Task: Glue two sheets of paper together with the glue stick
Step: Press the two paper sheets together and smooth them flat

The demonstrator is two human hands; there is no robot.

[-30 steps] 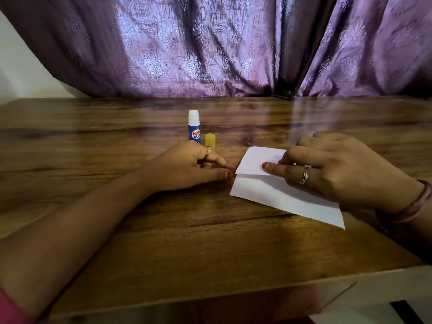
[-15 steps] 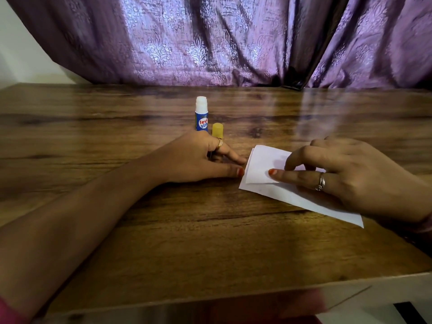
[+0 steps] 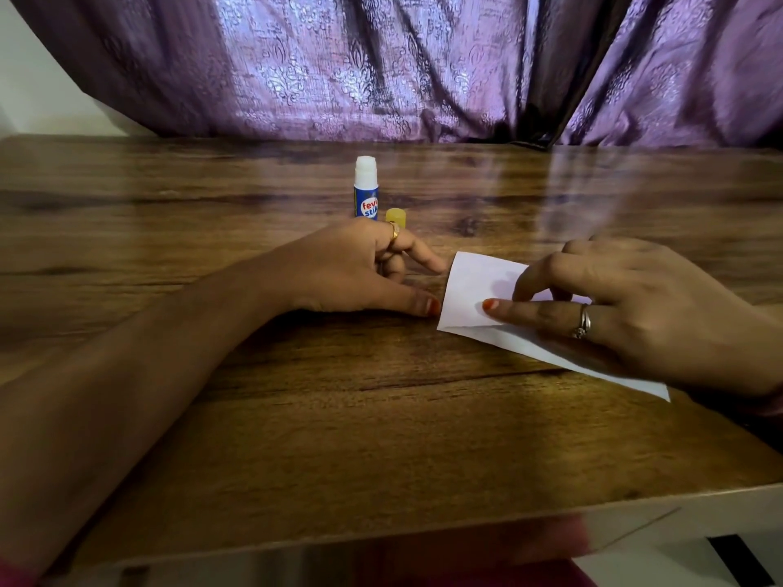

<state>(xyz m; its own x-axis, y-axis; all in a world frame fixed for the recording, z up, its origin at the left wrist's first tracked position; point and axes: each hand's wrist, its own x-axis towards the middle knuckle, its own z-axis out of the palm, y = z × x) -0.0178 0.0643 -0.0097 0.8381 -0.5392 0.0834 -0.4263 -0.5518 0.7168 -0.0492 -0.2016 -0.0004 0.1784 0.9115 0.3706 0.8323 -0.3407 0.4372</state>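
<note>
On the wooden table (image 3: pixel 381 417) my white paper (image 3: pixel 474 290) lies flat, long axis running from far-left to near-right. My right hand (image 3: pixel 635 315) presses it with straight fingers, my left hand (image 3: pixel 360 273) rests loosely curled at its left edge, and the uncapped glue stick (image 3: pixel 366 188) stands upright behind.

Left hand (image 3: pixel 356 269): gold ring, red-painted thumbnail. Right hand (image 3: pixel 644 307): silver ring, orange-red nail on one fingertip. Pink sleeve edge at the left arm.
</note>
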